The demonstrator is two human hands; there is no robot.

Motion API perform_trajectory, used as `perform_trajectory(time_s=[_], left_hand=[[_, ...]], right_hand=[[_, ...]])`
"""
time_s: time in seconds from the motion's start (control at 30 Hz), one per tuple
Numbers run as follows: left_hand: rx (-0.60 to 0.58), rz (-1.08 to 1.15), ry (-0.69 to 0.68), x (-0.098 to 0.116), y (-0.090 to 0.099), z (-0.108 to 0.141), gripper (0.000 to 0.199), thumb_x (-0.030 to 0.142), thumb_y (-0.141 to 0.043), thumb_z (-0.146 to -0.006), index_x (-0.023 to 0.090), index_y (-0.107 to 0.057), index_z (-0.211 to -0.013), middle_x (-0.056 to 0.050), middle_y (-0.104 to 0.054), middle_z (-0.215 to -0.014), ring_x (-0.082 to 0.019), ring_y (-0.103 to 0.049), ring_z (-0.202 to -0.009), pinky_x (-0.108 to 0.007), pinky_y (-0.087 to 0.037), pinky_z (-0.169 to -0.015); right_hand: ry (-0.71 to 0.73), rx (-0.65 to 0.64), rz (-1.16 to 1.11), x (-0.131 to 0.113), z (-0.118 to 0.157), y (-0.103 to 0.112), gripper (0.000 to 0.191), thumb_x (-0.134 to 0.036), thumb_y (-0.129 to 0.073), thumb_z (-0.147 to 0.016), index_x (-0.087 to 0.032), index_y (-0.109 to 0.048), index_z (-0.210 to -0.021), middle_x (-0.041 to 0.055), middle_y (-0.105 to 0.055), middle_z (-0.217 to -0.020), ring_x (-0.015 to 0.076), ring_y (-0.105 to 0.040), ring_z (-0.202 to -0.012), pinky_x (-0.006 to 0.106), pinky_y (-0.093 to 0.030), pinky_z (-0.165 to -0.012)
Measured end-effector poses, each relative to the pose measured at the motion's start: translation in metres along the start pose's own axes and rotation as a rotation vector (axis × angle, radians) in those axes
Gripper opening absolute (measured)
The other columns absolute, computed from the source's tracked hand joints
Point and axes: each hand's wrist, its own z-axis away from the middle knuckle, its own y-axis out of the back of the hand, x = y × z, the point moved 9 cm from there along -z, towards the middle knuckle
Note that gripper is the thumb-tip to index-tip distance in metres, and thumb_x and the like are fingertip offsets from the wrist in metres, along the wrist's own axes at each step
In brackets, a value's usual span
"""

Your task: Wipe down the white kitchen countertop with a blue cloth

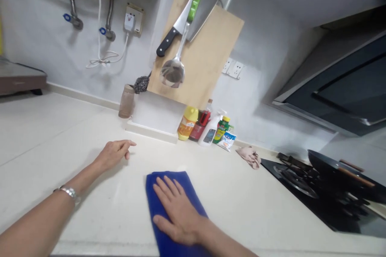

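Note:
A folded blue cloth (169,225) lies on the pale countertop (235,200), near its front edge. My right hand (177,213) rests flat on the cloth with its fingers spread. Left of the cloth, my left hand (116,154) is just over the counter, apart from the cloth. Its index finger points out to the right and the other fingers are loosely bent, with nothing in them. A metal band circles the left wrist.
A yellow bottle (187,123), a white spray bottle (208,131) and other containers line the wall. Above hang a cutting board (208,56) and a ladle (173,71). A crumpled rag (249,156) lies beside the black stove (316,204), which carries a wok (340,172). A brown jar (126,102) stands left.

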Motion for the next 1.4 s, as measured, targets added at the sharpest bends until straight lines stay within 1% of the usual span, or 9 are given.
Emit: perform_trajectory(time_s=[0.13,0.23,0.4,0.57,0.83,0.93,1.07,1.27,1.4], left_hand=[[0.109,-0.166,0.043,-0.003,0.016,-0.007,0.052,0.045,-0.027,-0.091,0.024,-0.069,-0.116,-0.002,-0.073,-0.079,-0.021,-0.065,-0.082,-0.029,-0.045,-0.077],[0.27,-0.375,0.144,-0.006,0.043,-0.006,0.05,0.044,-0.028,-0.092,0.029,-0.068,-0.118,-0.007,-0.074,-0.089,-0.027,-0.066,-0.087,-0.034,-0.046,-0.076],[0.495,-0.37,0.302,-0.027,0.088,0.004,0.05,0.041,-0.025,-0.095,0.032,-0.066,-0.121,-0.01,-0.073,-0.086,-0.03,-0.066,-0.088,-0.038,-0.046,-0.076],[0.614,-0.191,0.336,-0.043,0.109,0.011,0.048,0.038,-0.025,-0.095,0.031,-0.068,-0.116,-0.006,-0.073,-0.087,-0.027,-0.065,-0.088,-0.036,-0.045,-0.078],[0.556,-0.272,0.39,-0.059,0.102,0.007,0.047,0.04,-0.028,-0.095,0.031,-0.069,-0.114,-0.006,-0.073,-0.093,-0.027,-0.064,-0.088,-0.035,-0.045,-0.077],[0.499,-0.306,0.415,-0.065,0.098,0.005,0.049,0.04,-0.025,-0.095,0.032,-0.068,-0.117,-0.006,-0.073,-0.096,-0.028,-0.064,-0.09,-0.036,-0.044,-0.077],[0.367,-0.327,0.444,-0.068,0.09,0.002,0.054,0.042,-0.02,-0.095,0.031,-0.065,-0.121,-0.008,-0.072,-0.103,-0.03,-0.062,-0.096,-0.038,-0.042,-0.076],[0.187,-0.342,0.427,-0.072,0.074,-0.003,0.055,0.043,-0.018,-0.093,0.031,-0.064,-0.121,-0.006,-0.072,-0.098,-0.033,-0.06,-0.1,-0.037,-0.043,-0.074],[0.048,-0.384,0.386,-0.079,0.053,-0.011,0.054,0.047,-0.021,-0.091,0.034,-0.067,-0.116,-0.003,-0.072,-0.101,-0.033,-0.06,-0.101,-0.037,-0.045,-0.076]], right_hand=[[0.091,0.017,-0.006,-0.035,-0.043,0.004,0.076,-0.056,-0.038,-0.098,-0.015,-0.013,-0.156,0.0104,-0.006,-0.163,0.0292,0.003,-0.149,0.054,-0.002,-0.12],[0.176,0.035,-0.021,-0.062,-0.081,0.006,0.076,-0.059,-0.036,-0.098,-0.014,-0.015,-0.156,0.0118,-0.008,-0.163,0.0295,0.0,-0.149,0.055,-0.004,-0.12],[0.276,0.062,-0.025,-0.083,-0.149,0.007,0.076,-0.063,-0.033,-0.097,-0.015,-0.019,-0.155,0.0105,-0.012,-0.163,0.0296,-0.002,-0.149,0.054,-0.004,-0.12],[0.29,0.088,-0.027,-0.082,-0.213,0.007,0.076,-0.065,-0.031,-0.097,-0.017,-0.02,-0.154,0.0093,-0.014,-0.163,0.0296,-0.004,-0.149,0.054,-0.006,-0.12],[0.046,0.146,-0.048,-0.034,-0.296,0.017,0.08,-0.07,-0.026,-0.095,-0.017,-0.023,-0.154,0.0088,-0.013,-0.163,0.0297,-0.006,-0.149,0.053,-0.006,-0.12],[-0.009,0.16,-0.048,-0.016,-0.301,0.021,0.081,-0.071,-0.025,-0.095,-0.016,-0.023,-0.154,0.0081,-0.014,-0.163,0.0289,-0.006,-0.149,0.051,-0.006,-0.12],[-0.015,0.183,-0.057,0.014,-0.281,0.024,0.079,-0.07,-0.027,-0.095,-0.018,-0.024,-0.154,0.0069,-0.015,-0.162,0.0274,-0.009,-0.149,0.05,-0.007,-0.12],[-0.04,0.21,-0.052,0.086,-0.217,0.031,0.074,-0.066,-0.032,-0.096,-0.02,-0.027,-0.154,0.0064,-0.018,-0.162,0.0268,-0.012,-0.149,0.049,-0.009,-0.12],[-0.086,0.232,-0.038,0.141,-0.163,0.035,0.072,-0.064,-0.033,-0.097,-0.019,-0.03,-0.153,0.0072,-0.021,-0.161,0.0267,-0.015,-0.148,0.048,-0.012,-0.12]])
